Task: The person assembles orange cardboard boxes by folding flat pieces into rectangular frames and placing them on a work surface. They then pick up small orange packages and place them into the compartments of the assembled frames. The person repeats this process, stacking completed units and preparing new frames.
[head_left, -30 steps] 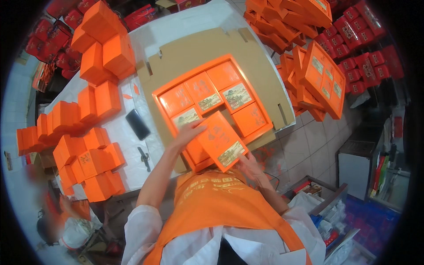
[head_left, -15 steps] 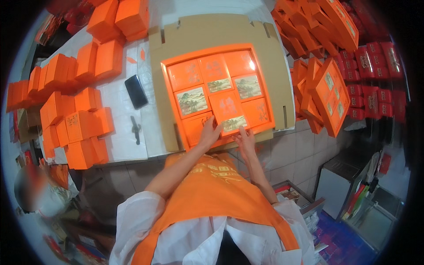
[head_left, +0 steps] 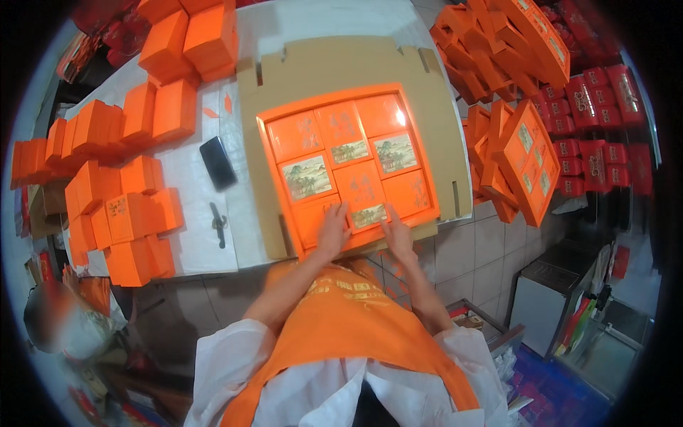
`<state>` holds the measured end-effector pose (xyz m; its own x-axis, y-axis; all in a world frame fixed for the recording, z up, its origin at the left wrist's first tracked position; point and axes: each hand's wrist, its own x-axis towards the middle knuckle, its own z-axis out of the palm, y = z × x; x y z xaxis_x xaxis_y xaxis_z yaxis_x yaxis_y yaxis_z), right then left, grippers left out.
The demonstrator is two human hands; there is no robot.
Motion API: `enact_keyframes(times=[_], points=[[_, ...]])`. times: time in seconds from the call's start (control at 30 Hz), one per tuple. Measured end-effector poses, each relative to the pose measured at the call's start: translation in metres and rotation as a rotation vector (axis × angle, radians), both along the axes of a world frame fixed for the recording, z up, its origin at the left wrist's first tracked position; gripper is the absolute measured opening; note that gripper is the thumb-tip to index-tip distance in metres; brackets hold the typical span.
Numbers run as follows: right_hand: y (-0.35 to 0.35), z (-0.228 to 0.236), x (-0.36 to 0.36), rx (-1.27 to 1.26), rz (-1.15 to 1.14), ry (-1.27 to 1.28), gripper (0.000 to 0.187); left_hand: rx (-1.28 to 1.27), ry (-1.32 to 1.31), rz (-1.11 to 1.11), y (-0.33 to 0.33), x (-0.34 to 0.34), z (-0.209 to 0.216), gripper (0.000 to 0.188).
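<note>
A large orange gift-box tray [head_left: 266, 142] lies on a sheet of brown cardboard. Small orange boxes fill it in rows, some bearing landscape pictures. The front-middle small box [head_left: 361, 186] sits level between its neighbours, its picture toward me. My left hand [head_left: 333, 233] rests with extended fingers over the front-left small box [head_left: 307, 217], fingertips by the middle box's left edge. My right hand [head_left: 396, 236] has its fingers stretched at the middle box's near right corner, beside the front-right small box [head_left: 409, 193]. Neither hand grasps anything.
Stacked orange boxes [head_left: 139, 206] stand on the left of the white-covered table, near a black phone [head_left: 218, 164] and a dark cutter-like tool [head_left: 218, 225]. Piled orange trays [head_left: 523, 153] and red packages [head_left: 594, 160] are on the right. Another person [head_left: 89, 324] is at lower left.
The front-middle box has gone down from a raised, tilted position into the tray. My hands have shifted from holding its sides to resting at its near edges. The view has tilted slightly.
</note>
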<state>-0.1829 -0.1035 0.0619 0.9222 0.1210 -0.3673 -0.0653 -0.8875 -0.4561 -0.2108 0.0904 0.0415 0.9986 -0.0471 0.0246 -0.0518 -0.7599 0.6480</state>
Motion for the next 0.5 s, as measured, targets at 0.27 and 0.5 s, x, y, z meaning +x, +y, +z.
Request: enact_keyframes(times=[0.27, 0.5], points=[[-0.039, 0.004, 0.048, 0.031, -0.164, -0.495, 0.048, -0.052, 0.112, 0.199, 0.038, -0.014, 0.014, 0.060], [-0.113, -0.036, 0.084, 0.425, -0.483, 0.218, 0.048, -0.363, 0.500, 0.480, 0.102, -0.060, -0.051, 0.044]])
